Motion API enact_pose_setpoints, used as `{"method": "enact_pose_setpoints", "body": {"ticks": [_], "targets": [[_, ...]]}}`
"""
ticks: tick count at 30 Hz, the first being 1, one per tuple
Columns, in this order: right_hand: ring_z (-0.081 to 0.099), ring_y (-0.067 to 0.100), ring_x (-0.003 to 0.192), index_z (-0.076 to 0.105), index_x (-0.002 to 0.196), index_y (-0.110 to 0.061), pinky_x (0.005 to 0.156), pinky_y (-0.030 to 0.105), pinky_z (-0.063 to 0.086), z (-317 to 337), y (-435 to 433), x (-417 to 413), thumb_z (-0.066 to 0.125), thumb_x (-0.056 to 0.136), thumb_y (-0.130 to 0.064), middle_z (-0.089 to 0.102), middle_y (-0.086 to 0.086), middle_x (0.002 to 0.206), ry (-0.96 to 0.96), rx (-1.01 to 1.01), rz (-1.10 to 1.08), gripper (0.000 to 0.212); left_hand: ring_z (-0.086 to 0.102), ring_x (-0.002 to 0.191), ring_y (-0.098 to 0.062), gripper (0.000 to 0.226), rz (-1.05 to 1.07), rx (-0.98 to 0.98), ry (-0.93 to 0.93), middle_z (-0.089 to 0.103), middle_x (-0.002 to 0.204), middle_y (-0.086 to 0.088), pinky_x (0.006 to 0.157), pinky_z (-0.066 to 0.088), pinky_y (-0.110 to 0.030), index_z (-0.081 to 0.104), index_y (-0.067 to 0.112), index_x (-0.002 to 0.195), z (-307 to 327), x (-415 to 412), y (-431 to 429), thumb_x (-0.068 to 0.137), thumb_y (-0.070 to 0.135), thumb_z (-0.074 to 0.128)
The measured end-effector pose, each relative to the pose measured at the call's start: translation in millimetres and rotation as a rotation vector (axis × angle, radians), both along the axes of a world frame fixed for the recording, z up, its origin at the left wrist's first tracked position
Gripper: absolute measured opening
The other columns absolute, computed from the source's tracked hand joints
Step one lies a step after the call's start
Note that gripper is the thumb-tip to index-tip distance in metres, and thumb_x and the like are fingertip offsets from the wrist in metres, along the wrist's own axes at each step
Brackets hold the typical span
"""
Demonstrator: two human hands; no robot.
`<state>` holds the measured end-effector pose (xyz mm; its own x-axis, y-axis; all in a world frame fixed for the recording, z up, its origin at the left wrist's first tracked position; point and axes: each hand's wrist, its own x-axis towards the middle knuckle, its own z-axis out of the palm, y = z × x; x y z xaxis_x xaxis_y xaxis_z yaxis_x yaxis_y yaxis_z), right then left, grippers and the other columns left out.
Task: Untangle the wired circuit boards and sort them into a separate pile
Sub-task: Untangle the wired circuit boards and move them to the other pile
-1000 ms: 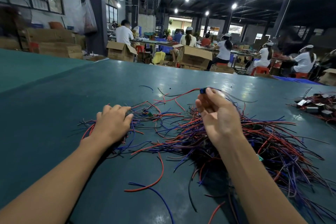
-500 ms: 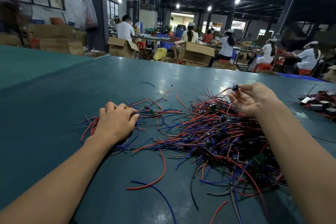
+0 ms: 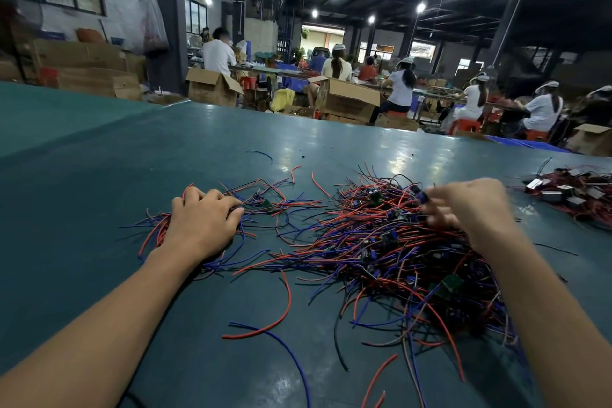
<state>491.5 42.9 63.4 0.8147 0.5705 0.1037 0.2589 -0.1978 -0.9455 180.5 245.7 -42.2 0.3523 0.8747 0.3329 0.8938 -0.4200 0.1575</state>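
Observation:
A large tangle of red, blue and black wires with small green circuit boards point(image 3: 390, 252) lies on the green table point(image 3: 99, 175), right of centre. My right hand point(image 3: 463, 205) hovers over the top of this tangle and pinches a small dark blue part point(image 3: 422, 197) on a wire; the fingers are blurred. A smaller, flatter pile of wired boards point(image 3: 261, 205) lies to the left. My left hand point(image 3: 202, 219) rests palm down on that pile with its fingers curled over the wires.
A separate heap of dark boxed parts with wires point(image 3: 573, 192) sits at the table's far right. Loose red and blue wires point(image 3: 278, 328) lie near the front. Beyond the table's far edge stand cardboard boxes point(image 3: 347, 99) and seated workers.
My right hand has swung from up in front of me out to the right and come down onto the big tangle, still pinching the blue part. My left hand stays on the left pile.

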Motion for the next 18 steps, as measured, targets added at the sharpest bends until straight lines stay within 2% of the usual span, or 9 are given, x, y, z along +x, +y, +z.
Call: {"method": "enact_pose_setpoints", "body": {"ticks": [2, 4, 7, 10, 12, 14, 16, 18], "targets": [[0.060, 0.025, 0.044, 0.072, 0.060, 0.000, 0.054, 0.036, 0.055, -10, -4, 2, 0.077, 0.081, -0.015, 0.070, 0.012, 0.057, -0.212, -0.172, -0.094, 0.026, 0.037, 0.127, -0.027, 0.042, 0.000, -0.008, 0.000, 0.056, 0.137, 0.008, 0.101, 0.032, -0.045, 0.055, 0.045, 0.136, 1, 0, -2, 0.104, 0.056, 0.030], [0.056, 0.024, 0.038, 0.071, 0.054, -0.005, 0.048, 0.027, 0.047, -10, -7, -1, 0.075, 0.080, -0.019, 0.068, 0.010, 0.052, -0.311, -0.278, -0.140, 0.030, 0.038, 0.126, -0.026, 0.042, 0.000, -0.008, 0.003, 0.056, 0.137, 0.008, 0.101, 0.032, -0.045, 0.055, 0.045, 0.136, 2, 0, -3, 0.104, 0.056, 0.030], [0.064, 0.033, 0.060, 0.074, 0.064, -0.003, 0.057, 0.033, 0.052, -3, -4, -14, 0.073, 0.080, -0.019, 0.068, 0.018, 0.061, -0.480, -0.390, -0.172, 0.022, 0.038, 0.126, -0.026, 0.042, -0.004, -0.009, 0.002, 0.056, 0.137, 0.008, 0.101, 0.032, -0.045, 0.055, 0.045, 0.136, 3, -1, -4, 0.104, 0.055, 0.030], [0.057, 0.033, 0.069, 0.070, 0.077, -0.006, 0.062, 0.036, 0.047, 0, 11, -46, 0.067, 0.086, -0.022, 0.062, 0.015, 0.071, -0.702, -0.201, -0.215, 0.018, 0.038, 0.126, -0.026, 0.041, -0.010, -0.013, 0.002, 0.056, 0.137, 0.008, 0.101, 0.032, -0.045, 0.055, 0.045, 0.135, 3, 0, -3, 0.104, 0.055, 0.030], [0.060, 0.029, 0.078, 0.068, 0.090, -0.010, 0.071, 0.036, 0.051, -2, 28, -78, 0.065, 0.091, -0.025, 0.066, 0.011, 0.083, -0.760, 0.009, -0.120, 0.016, 0.038, 0.126, -0.026, 0.040, -0.015, -0.015, 0.005, 0.056, 0.136, 0.007, 0.101, 0.032, -0.045, 0.056, 0.045, 0.134, 3, -1, -3, 0.104, 0.054, 0.031], [0.061, 0.020, 0.078, 0.069, 0.093, -0.011, 0.071, 0.026, 0.050, -9, 53, -109, 0.065, 0.092, -0.020, 0.068, 0.006, 0.086, -0.777, 0.113, 0.077, 0.010, 0.038, 0.125, -0.026, 0.038, -0.032, -0.004, -0.008, 0.057, 0.134, 0.008, 0.100, 0.032, -0.045, 0.057, 0.046, 0.131, 2, -1, -2, 0.104, 0.054, 0.033], [0.065, 0.018, 0.083, 0.074, 0.099, -0.009, 0.074, 0.019, 0.048, -20, 84, -131, 0.064, 0.091, -0.015, 0.073, 0.006, 0.092, -0.775, 0.078, 0.284, 0.013, 0.039, 0.122, -0.024, 0.032, -0.066, 0.024, -0.038, 0.059, 0.130, 0.012, 0.098, 0.031, -0.044, 0.061, 0.049, 0.125, 1, -1, -2, 0.103, 0.053, 0.039], [0.066, 0.021, 0.098, 0.073, 0.114, -0.008, 0.088, 0.024, 0.048, -32, 115, -145, 0.063, 0.092, -0.015, 0.073, 0.009, 0.109, -0.752, -0.039, 0.462, 0.024, 0.039, 0.118, -0.023, 0.026, -0.100, 0.045, -0.066, 0.060, 0.125, 0.015, 0.097, 0.030, -0.043, 0.064, 0.051, 0.118, 0, -1, -3, 0.101, 0.052, 0.044]]}}
